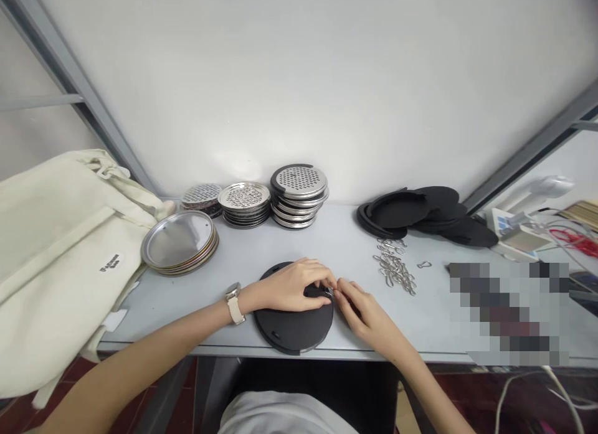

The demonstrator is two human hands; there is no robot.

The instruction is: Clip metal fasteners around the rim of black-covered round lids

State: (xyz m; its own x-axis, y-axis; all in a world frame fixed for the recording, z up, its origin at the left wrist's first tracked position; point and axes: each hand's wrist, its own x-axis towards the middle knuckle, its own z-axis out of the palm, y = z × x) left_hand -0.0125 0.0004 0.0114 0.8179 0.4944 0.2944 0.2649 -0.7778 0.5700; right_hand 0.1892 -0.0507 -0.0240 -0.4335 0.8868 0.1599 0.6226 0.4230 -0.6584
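Apparently the step in hand is fiddly edge work, prob. fitting a small metal piece (329, 291) to the black disc (299, 328) at approx. 2–3 o'clock on its rim (12 = toward the wall (299, 79)). R hand (367, 309): thumb & fingertips pinched together, seemingly on that metal piece. L hand (296, 289): laid over the disc, fingers bent, thumb stretched toward same spot; can't tell if it grips the rim or only presses down. Next move calls for, I'd judge, a steady L hand & a fine fingertip push or twist from the R.

Disc lies on the grey table (359, 259), right at the front edge. Looks: matt black, round, thin, w/ small dark slots at abt 7 and 11 o'clock, plus a lighter bit of rim at abt 5; middle hidden under the hand. Metal piece too small to make out its shape.

From the disc: loose metal clips (395, 269) at 2–3 o'clock, stacked black parts (397, 210) at 2, perforated discs (299, 183) at 12, shiny plates (177, 235) at 10.
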